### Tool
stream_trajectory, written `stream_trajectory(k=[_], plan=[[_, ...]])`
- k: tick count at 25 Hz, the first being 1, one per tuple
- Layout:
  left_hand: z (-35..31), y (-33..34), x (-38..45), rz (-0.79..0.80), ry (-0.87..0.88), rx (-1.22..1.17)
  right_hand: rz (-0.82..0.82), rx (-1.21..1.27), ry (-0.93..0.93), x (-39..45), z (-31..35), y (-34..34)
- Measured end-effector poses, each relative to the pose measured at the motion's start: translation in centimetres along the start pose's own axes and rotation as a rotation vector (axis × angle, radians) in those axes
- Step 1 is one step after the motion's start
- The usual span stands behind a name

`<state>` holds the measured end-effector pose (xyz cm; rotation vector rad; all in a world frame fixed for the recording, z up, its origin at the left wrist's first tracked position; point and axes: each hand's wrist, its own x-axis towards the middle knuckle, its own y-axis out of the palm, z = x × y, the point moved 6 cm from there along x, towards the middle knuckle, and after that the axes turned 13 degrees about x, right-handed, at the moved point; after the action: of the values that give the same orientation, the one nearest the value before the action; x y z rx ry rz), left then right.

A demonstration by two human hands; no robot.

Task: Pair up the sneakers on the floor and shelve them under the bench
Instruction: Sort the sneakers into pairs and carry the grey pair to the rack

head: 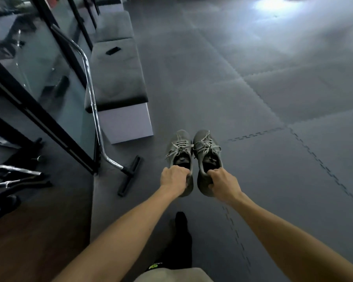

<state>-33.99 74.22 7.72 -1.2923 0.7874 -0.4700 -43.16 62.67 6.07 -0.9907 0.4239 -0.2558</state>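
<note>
Beside bench (pixel 118 78) end, sneakers (pixel 194 151) aloft

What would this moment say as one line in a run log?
left hand: holds left sneaker | right hand: holds right sneaker | bench: ahead-left

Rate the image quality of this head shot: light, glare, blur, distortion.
Head view: dim overall; a blown-out glare patch on the floor mats at top; wide-angle bending curves the bench and the mat seams; the left edge is smeared; the grey sneakers stay sharp, with the left hand and right hand gripping their heels.
</note>
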Motion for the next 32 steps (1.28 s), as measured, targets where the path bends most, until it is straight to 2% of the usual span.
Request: stream_trajectory(k=[9,15,23,27,32], plan=[[0.6,-5.8,23.2,-0.06,0.069,-0.004,-0.078,0.043,0.087,19.4,-4.9,-9.0],[-0.9,-9.2,38.1,-0.069,0.107,-0.004,-0.101,0.067,0.103,32.4,-10.4,-14.5],[-4.4,-16.7,60.8,-0.068,0.054,-0.003,-0.091,0.041,0.055,52.4,-19.1,-25.8],[-4.4,-19.9,70.9,-0.08,0.021,0.016,-0.083,0.024,0.052,61.7,-21.4,-31.4],[-2.0,-21.6,85.5,-0.085,-0.019,-0.019,-0.044,0.0,0.033,76.3,-23.5,-35.0]])
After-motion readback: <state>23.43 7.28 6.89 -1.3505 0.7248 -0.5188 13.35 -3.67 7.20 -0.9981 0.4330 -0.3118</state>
